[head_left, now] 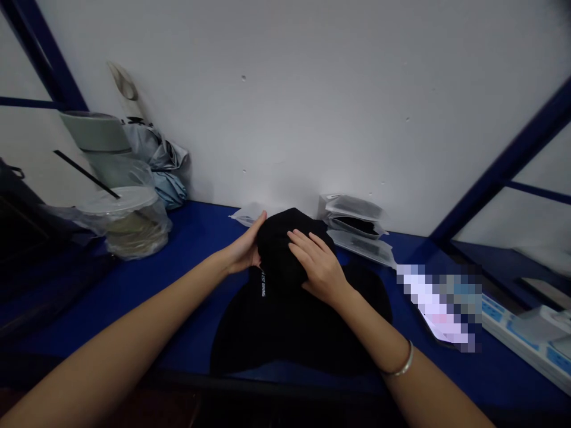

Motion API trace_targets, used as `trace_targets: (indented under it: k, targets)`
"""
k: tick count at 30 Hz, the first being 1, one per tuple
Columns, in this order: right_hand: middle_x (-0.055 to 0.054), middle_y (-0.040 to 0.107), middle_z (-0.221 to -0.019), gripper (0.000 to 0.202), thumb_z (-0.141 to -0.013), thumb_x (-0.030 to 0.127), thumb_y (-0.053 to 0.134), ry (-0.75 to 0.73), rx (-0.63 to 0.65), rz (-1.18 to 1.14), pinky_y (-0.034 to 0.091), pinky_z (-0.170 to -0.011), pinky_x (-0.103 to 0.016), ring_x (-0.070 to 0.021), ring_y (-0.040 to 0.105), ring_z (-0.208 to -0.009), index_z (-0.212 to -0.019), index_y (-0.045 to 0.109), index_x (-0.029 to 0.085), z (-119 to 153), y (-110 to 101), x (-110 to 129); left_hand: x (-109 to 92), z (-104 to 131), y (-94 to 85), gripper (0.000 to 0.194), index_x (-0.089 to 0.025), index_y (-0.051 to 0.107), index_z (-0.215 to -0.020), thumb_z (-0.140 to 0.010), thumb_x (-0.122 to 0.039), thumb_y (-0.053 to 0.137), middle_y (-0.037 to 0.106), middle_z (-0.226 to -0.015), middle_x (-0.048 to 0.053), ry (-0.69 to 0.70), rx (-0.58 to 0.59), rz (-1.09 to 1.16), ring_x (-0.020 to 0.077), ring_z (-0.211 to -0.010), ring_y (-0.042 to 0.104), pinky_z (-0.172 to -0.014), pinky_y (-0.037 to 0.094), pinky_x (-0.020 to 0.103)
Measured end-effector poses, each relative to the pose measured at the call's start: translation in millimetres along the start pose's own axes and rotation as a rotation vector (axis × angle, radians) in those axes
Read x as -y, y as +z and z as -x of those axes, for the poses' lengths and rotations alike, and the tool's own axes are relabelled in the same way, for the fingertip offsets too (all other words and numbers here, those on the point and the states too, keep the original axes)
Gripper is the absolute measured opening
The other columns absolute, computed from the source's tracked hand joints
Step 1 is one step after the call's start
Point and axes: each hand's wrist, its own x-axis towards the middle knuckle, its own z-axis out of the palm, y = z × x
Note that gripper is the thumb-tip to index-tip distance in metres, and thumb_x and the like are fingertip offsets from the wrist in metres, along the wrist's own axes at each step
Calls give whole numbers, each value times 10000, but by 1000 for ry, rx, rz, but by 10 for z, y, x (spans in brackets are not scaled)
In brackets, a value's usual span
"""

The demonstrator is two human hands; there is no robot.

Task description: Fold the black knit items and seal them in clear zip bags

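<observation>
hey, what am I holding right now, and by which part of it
A black fabric piece, perhaps a hat: your left hand grips the left edge of its raised part, while your right hand rests on it.

Some fingers of the left hand are hidden behind the black hat, whose white lettering is too small to read surely. Right of the hat, the phone is blurred by pixels, and the frame edge cuts the power strip
</observation>
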Motion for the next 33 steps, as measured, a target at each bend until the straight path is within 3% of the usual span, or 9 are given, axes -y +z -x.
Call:
trace_targets:
  k: [4, 7, 11, 14, 17, 20, 24, 26, 33]
  targets:
    - [-125, 436, -1308, 501, -771, 68, 381, -15, 66, 54, 334, -996, -418, -215, 319, -1261, -1254, 405, 197, -2, -30, 7, 36, -9, -11, 367, -225, 588, -983, -737, -480, 492, 632, -755, 20, 47, -33, -49, 139, -579, 555, -446, 393, 206]
    - [-90, 403, -1339, 519, -780, 91, 408, -10, 103, 83, 325, -996, -431, -234, 302, -1268, -1272, 388, 258, -12, -43, 37, 71, -27, -25, 388, -291, 523, -1114, -749, -418, 494, 633, -894, 10, 134, -46, -155, 138, -633, 566, -440, 370, 191]
    - [-66, 436, -1317, 529, -788, 98, 431, -11, 86, 113, 322, -987, -462, -261, 299, -1266, -1259, 396, 335, -35, -38, 89, 101, -79, -60, 388, -257, 525, -1136, -772, -383, 481, 620, -994, 44, 210, -52, -323, 185, -815, 577, -557, 437, 231]
    - [-80, 474, -1281, 509, -803, 92, 413, 18, 77, 144, 371, -943, -452, -266, 373, -1223, -1243, 421, 348, -47, -20, 109, 125, -131, -70, 345, -233, 553, -1105, -794, -355, 464, 616, -1000, 45, 356, -52, -454, 187, -890, 566, -660, 461, 251]
    - [-98, 526, -1225, 467, -811, 95, 408, 4, 89, 159, 448, -853, -403, -262, 471, -1143, -1218, 464, 314, -36, 10, 94, 143, -157, -62, 353, -221, 530, -1132, -822, -347, 420, 636, -904, 40, 427, -103, -619, 148, -675, 586, -574, 466, 256]
    - [-110, 572, -1164, 442, -803, 80, 417, -31, 99, 165, 481, -787, -362, -256, 532, -1071, -1185, 509, 281, -12, 44, 67, 143, -153, -82, 341, -214, 521, -1136, -843, -321, 383, 644, -767, 23, 469, -249, -881, 128, -525, 550, -536, 460, 269]
    - [-106, 563, -1178, 511, -769, 23, 410, -7, 165, 152, 487, -776, -363, -248, 538, -1066, -1194, 497, 293, -11, 58, 60, 132, -177, -220, 287, -201, 549, -1068, -845, -255, 376, 635, -937, 51, 668, -580, -1322, 199, -850, 586, -755, 460, 332]
    - [-110, 543, -1203, 562, -737, 5, 432, 23, 242, 119, 486, -787, -377, -256, 529, -1076, -1224, 464, 283, -24, 45, 69, 140, -218, -322, 278, -175, 543, -1049, -834, -219, 373, 591, -1046, 82, 700, -669, -1462, 223, -991, 535, -817, 445, 349]
    - [-62, 451, -1304, 819, -622, -71, 426, 120, 392, 1, 386, -942, -490, -266, 391, -1211, -1337, 254, 289, -38, -5, 62, 249, -375, -524, 316, -140, 527, -1086, -796, -159, 405, 426, -1289, 135, 633, -697, -1736, 314, -1248, 295, -964, 297, 531]
